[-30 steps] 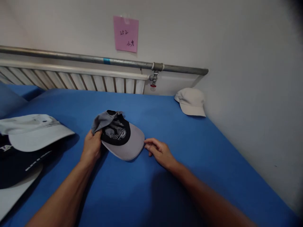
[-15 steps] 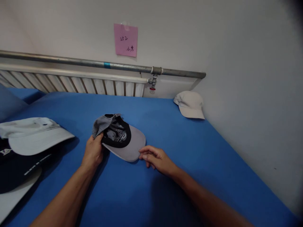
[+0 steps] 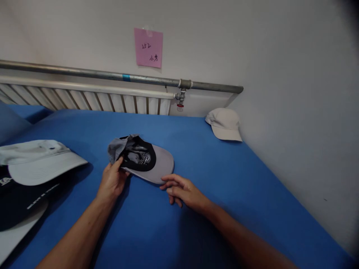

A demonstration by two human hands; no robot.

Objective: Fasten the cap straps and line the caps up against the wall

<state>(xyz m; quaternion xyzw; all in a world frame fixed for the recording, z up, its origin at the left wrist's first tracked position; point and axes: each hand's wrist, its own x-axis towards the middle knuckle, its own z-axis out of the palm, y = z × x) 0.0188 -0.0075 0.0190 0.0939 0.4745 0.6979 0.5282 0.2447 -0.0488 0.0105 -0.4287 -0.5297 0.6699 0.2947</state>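
A grey cap is tilted with its dark inside showing and its brim pointing right, over the blue surface. My left hand grips the cap's lower left rim, thumb at the inside edge and fingers underneath. At the brim's lower right edge is my right hand, its fingers slightly bent and apart, the fingertips at or very near the brim; nothing is held in it.
A cream cap lies at the back right by the wall. At the left, a pale cap rests on a dark cap, with another white brim below. A radiator and pipe run behind, under a pink note.
The grey cap has turned slightly, its brim's lower edge rising. My right hand has shifted a little left, and its fingers have spread somewhat. My left hand still grips the cap.
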